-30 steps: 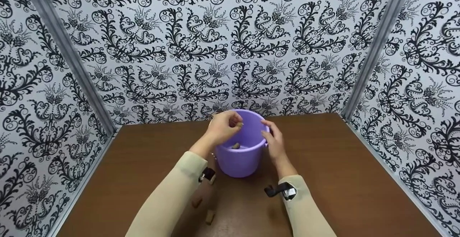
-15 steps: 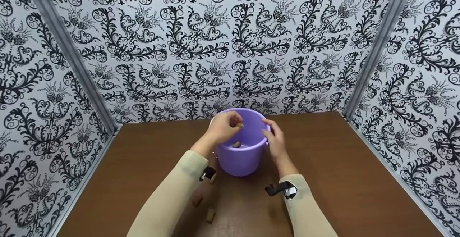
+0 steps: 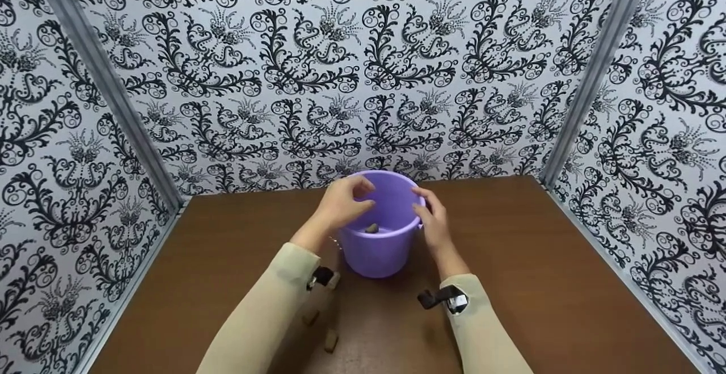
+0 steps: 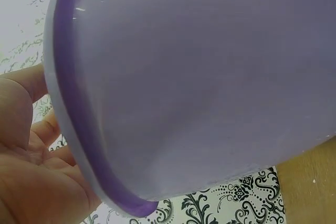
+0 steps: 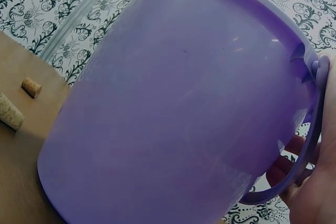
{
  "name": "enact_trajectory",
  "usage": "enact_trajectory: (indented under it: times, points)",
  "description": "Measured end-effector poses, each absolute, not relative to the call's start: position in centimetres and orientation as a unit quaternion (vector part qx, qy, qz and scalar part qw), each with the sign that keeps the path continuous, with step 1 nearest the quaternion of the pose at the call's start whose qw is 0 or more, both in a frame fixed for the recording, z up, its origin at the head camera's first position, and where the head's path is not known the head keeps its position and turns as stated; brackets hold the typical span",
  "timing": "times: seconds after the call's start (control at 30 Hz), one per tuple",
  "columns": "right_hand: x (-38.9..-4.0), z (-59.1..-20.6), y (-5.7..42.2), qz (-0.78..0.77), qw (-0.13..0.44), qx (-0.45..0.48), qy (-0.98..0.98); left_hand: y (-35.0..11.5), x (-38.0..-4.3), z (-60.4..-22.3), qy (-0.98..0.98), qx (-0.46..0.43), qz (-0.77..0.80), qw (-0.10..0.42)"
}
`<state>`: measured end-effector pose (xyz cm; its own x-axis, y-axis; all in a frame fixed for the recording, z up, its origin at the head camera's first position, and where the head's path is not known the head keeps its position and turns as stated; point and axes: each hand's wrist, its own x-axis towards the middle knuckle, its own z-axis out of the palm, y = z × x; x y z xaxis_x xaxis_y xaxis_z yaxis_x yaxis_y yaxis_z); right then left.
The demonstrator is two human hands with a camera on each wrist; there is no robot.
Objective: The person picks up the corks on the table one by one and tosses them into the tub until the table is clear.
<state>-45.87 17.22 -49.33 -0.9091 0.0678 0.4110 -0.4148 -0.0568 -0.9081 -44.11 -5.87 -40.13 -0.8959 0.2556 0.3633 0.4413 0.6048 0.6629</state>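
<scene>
- The purple bucket [image 3: 377, 255] is standing on the brown table [image 3: 510, 249], near the patterned back wall [image 3: 363, 79], its mouth facing up.
- Inside it, one cork [image 3: 371, 228] is lying at the bottom; part of the interior is hidden.
- Three loose corks [image 3: 331, 340] are lying outside it, near the left sleeve [image 3: 258, 311].
- The left hand [image 3: 340, 201] is hanging over the left rim, thumb and fingertips parted, nothing visible between them.
- The right hand [image 3: 435, 225] is gripping the opposite rim, thumb and fingers closing round the edge.
- The bucket's handle [image 5: 316, 129] is hanging beside that hand.
</scene>
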Motion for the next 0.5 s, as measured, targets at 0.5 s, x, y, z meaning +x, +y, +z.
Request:
enact_trajectory:
  times: [0.5]
  points:
    - [-45.9, -49.5, 17.3, 0.715, 0.167, 0.129, -0.667, -6.8, -41.6, -39.1, -0.869, -0.211, -0.429, 0.125]
